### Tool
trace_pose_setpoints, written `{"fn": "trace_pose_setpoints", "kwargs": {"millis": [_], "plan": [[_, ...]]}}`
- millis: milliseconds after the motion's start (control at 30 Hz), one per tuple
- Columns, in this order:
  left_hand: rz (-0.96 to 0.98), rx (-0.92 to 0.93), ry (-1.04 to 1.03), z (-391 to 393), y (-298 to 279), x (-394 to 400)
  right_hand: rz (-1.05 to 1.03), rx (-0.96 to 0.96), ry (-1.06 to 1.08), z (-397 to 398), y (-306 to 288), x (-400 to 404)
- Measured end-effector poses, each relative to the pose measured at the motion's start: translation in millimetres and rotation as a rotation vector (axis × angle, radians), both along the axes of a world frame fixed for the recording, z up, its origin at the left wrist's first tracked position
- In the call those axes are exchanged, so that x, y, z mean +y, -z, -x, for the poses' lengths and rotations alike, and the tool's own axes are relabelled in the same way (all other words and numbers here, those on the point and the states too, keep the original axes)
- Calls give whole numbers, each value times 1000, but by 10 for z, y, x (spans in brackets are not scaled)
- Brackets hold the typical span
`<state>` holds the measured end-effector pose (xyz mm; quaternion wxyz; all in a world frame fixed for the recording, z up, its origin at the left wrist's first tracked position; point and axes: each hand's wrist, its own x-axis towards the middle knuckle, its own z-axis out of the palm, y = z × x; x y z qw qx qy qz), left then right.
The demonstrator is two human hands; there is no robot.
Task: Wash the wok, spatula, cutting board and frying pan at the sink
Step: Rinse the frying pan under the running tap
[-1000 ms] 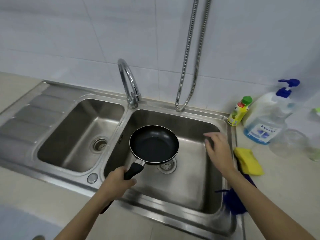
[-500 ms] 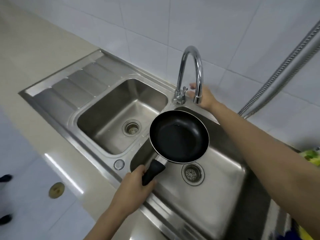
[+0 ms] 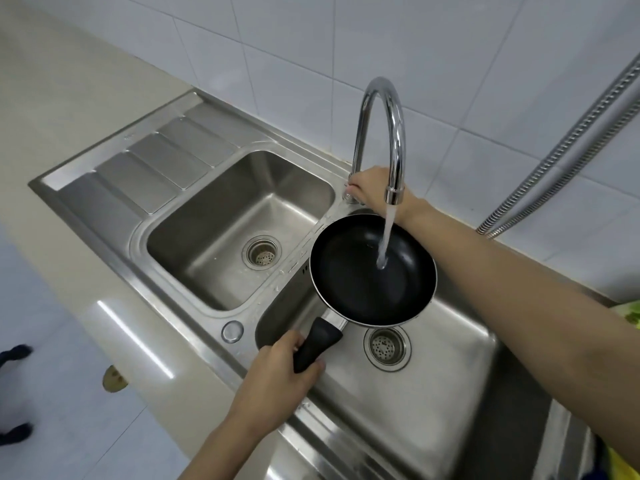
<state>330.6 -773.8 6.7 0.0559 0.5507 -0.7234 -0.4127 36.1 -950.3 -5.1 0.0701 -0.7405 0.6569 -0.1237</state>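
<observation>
Head view. The small round black non-stick frying pan (image 3: 372, 270) with a thin silver rim is held level above the right basin of the double-bowl stainless steel sink (image 3: 194, 216). It hangs over the basin's back left part, with its far left edge above the divider between the two basins.

Left hand (image 3: 277, 374): fingers wrapped around the pan's black handle (image 3: 317, 346), thumb on the handle's right side. Firm grasp.

Right hand (image 3: 372, 187): reaches across, behind the pan, to the base of the curved chrome gooseneck faucet (image 3: 382, 133). Fingers are curled around the fitting at the foot of the faucet; the lever itself is hidden under the hand. The forearm crosses above the right basin from the lower right.

A stream of water (image 3: 386, 237) falls from the spout and lands inside the pan, right of centre.

The round drain strainer of the right basin (image 3: 388, 346) shows just below the pan's near edge. The left basin holds only its own drain strainer (image 3: 261, 252). A ribbed draining board (image 3: 166, 154) adjoins the left basin.

A corrugated metal hose (image 3: 561, 157) runs down the white tiled wall (image 3: 450, 57) at right. A beige countertop (image 3: 62, 98) surrounds the sink.
</observation>
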Motion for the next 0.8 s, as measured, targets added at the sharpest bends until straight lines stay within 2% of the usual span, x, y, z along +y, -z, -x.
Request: {"fn": "trace_pose_setpoints", "kwargs": {"millis": [200,400,567,633,800], "plan": [[-11,-1,16,-13,-2,24,-11,-39,-18,52,-26,-24],[-157,39,55,-229,-28,-12,-20,-137,61,67,73,-52],[-69,-60,118,-372,-7,-45,-23,-97,90,69,70,-49],[-41,-63,123,-342,3,-64,-27,-41,96,67,68,-76],[-23,-30,146,-137,37,-30,-66,-47,83,131,32,-120]]}}
